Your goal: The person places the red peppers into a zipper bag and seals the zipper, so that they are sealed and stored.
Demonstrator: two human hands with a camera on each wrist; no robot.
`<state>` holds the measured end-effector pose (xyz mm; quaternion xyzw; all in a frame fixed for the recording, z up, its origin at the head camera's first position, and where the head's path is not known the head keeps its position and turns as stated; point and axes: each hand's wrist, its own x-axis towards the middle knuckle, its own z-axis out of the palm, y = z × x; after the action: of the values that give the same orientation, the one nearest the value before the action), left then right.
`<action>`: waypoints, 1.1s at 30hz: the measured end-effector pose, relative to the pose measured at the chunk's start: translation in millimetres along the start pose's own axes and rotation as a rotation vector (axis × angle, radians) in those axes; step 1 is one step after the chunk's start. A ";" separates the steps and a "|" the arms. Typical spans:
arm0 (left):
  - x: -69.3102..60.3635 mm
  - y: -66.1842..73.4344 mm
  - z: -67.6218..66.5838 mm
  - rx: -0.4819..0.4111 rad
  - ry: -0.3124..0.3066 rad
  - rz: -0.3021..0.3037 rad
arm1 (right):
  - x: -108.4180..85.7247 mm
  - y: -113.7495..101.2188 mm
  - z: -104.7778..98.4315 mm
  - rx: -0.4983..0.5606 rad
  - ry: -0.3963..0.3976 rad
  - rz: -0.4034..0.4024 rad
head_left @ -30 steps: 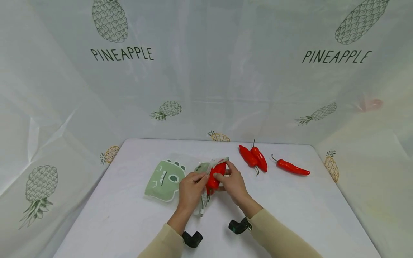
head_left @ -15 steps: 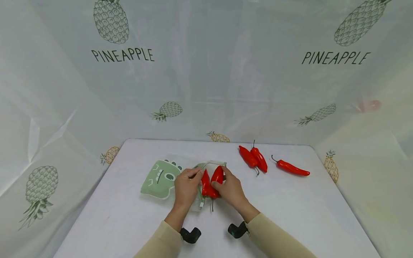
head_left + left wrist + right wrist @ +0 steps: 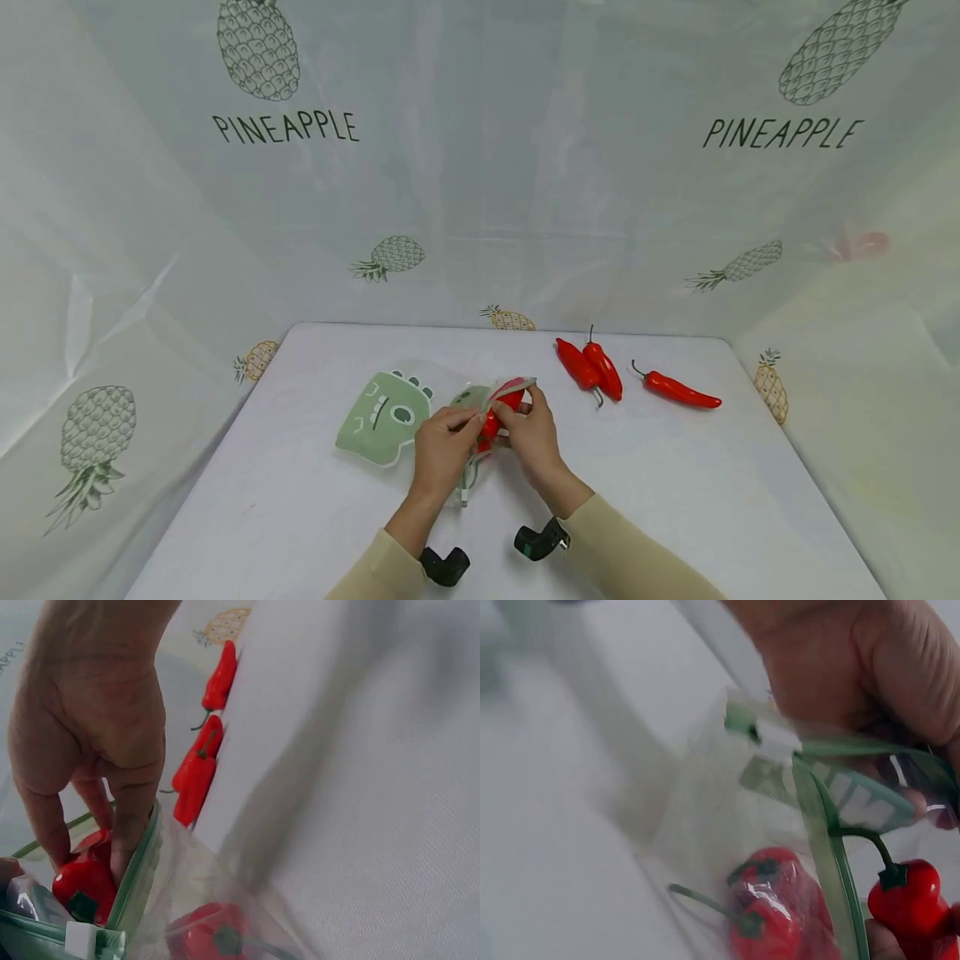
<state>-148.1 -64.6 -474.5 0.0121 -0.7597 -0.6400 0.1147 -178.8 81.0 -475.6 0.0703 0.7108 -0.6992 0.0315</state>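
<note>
My left hand (image 3: 438, 450) pinches the rim of a clear zip bag (image 3: 142, 862) with a green zip strip and a white slider (image 3: 80, 940). At the bag's mouth, my right hand (image 3: 532, 437) grips a red chili pepper (image 3: 86, 885) with thumb and fingers. In the right wrist view that pepper's green stem (image 3: 870, 834) lies across the zip strip. More red peppers (image 3: 769, 930) show through the bag's clear wall. Parts of the held pepper are hidden by fingers and the bag.
A green bag printed with a monster face (image 3: 382, 417) lies flat at the left on the white table (image 3: 262, 517). Two red peppers (image 3: 577, 364) lie together at the back right, with another pepper (image 3: 681, 390) farther right. A pineapple-print curtain (image 3: 480, 167) surrounds the table.
Half a second ago the pepper lay in front of the bag with its stem toward me; now it is at the bag's mouth, partly covered by the rim. The loose peppers have stayed put.
</note>
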 end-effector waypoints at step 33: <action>5.9 -0.3 -1.0 0.117 0.118 0.091 | 2.6 17.8 -8.9 -0.560 -0.068 -0.092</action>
<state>-153.7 -66.6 -473.7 0.0221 -0.7875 -0.5868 0.1874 -178.4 90.3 -493.5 0.0032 0.8773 -0.4782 0.0419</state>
